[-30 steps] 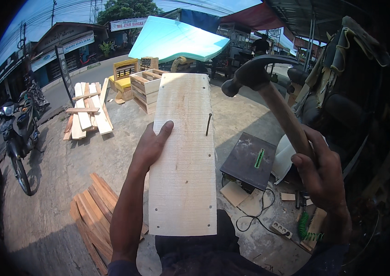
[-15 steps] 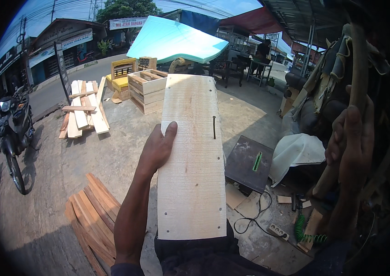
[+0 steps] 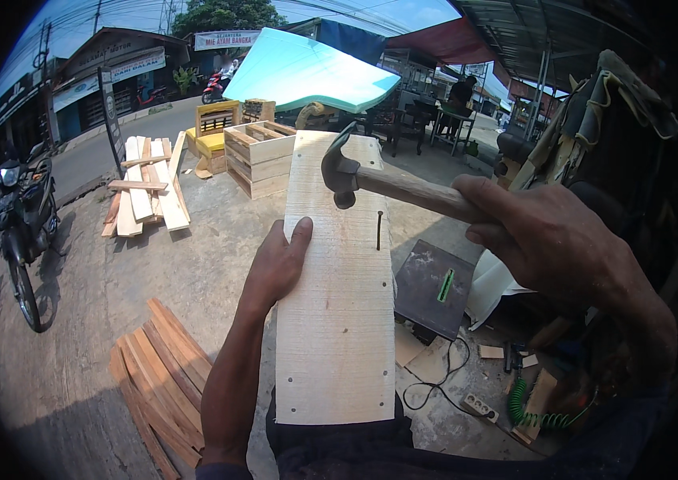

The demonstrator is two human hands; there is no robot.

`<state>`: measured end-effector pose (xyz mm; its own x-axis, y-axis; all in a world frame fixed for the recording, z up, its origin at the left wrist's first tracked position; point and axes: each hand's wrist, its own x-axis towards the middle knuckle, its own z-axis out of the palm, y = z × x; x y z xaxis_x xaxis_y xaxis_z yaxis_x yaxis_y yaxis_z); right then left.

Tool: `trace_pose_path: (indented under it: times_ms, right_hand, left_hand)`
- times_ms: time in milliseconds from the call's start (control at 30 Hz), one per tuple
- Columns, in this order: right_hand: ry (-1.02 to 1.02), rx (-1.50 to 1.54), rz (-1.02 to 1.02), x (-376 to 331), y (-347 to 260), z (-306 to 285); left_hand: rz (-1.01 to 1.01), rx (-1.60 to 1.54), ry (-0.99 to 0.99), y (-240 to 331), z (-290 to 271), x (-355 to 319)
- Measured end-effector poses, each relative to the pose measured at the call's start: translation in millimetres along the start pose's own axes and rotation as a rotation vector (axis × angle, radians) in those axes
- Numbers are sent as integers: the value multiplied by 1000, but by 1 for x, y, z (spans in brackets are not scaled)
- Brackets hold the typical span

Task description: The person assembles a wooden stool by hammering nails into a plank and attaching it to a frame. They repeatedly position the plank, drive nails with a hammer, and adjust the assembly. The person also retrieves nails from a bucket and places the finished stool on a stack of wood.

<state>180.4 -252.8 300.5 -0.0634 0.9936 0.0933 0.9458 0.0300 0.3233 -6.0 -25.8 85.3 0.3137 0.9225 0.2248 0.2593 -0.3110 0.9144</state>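
Note:
A pale wooden board (image 3: 331, 320) lies before me with its long side running away from me. Several nail heads sit flush near its ends and right edge. One dark nail (image 3: 379, 230) stands up near the right edge. My left hand (image 3: 279, 260) is closed on the board's left edge, thumb on top. My right hand (image 3: 551, 240) grips the wooden handle of a claw hammer (image 3: 343, 172). The hammer's head hangs above the board's far part, just left of and beyond the nail, apart from it.
Reddish wood strips (image 3: 155, 376) lie on the ground at left, beyond them a stack of pale planks (image 3: 147, 188). A wooden crate-like frame (image 3: 259, 164) stands ahead. At right are a dark flat box (image 3: 432, 284), a power strip (image 3: 480, 406) and a green coiled hose (image 3: 519, 404).
My right hand has swung the hammer down and left from its raised place at the right, over the board. My left hand keeps its hold on the board's edge.

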Motion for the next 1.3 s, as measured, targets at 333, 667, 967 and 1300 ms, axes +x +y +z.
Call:
trace_pose_path:
  times_ms: [333,667,967,1300]
  right_hand:
    - [557,425,11,-14,10,12]
    - [591,576,83,-40,36,36]
    - [82,190,216,-31,25,27]
    - [13,201,179,-33,22,48]
  left_hand:
    - [-60,-21,-9,-4,0,-1]
    - [-8,25,32,-3,0,-6]
    - [47,21,37,4,5,-3]
    - [11,21,34,-3,11,-2]
